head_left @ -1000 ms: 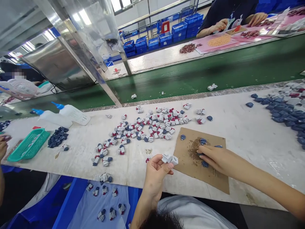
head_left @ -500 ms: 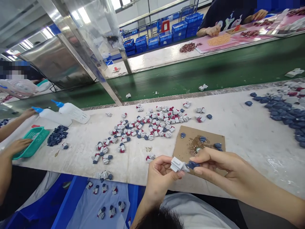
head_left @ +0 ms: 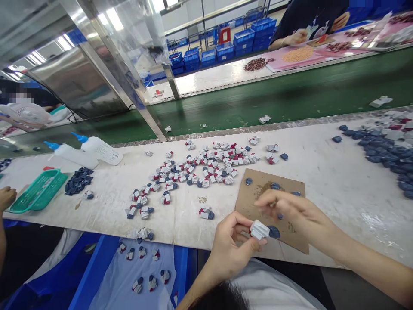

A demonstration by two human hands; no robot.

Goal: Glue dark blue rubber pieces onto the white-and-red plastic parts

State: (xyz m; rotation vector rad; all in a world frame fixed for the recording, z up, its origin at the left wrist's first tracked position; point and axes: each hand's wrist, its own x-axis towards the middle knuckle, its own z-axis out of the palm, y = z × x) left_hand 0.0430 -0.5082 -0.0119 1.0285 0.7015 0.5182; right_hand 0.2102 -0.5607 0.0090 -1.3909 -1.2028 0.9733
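My left hand (head_left: 232, 245) pinches a small white plastic part (head_left: 260, 230) between thumb and fingers. A dark blue piece (head_left: 274, 231) sticks out from the right end of that part. My right hand (head_left: 285, 211), slightly blurred, hovers over a brown cardboard sheet (head_left: 248, 198) with its fingers apart and nothing visible in them. Wet, glossy spots and several loose dark blue pieces (head_left: 248, 181) lie on the cardboard; some are partly hidden behind my right hand.
Many white, red and blue assembled parts (head_left: 213, 165) cover the middle of the table. Dark blue pieces (head_left: 380, 148) are heaped at right. At left are white bottles (head_left: 101, 150), a green basket (head_left: 38, 191) and a co-worker's hand (head_left: 7, 198). Beyond runs a green conveyor (head_left: 226, 110).
My right hand has let go of the dark blue piece and moved up and right. The piece now sits against the white part, which my left hand has brought right and lower.
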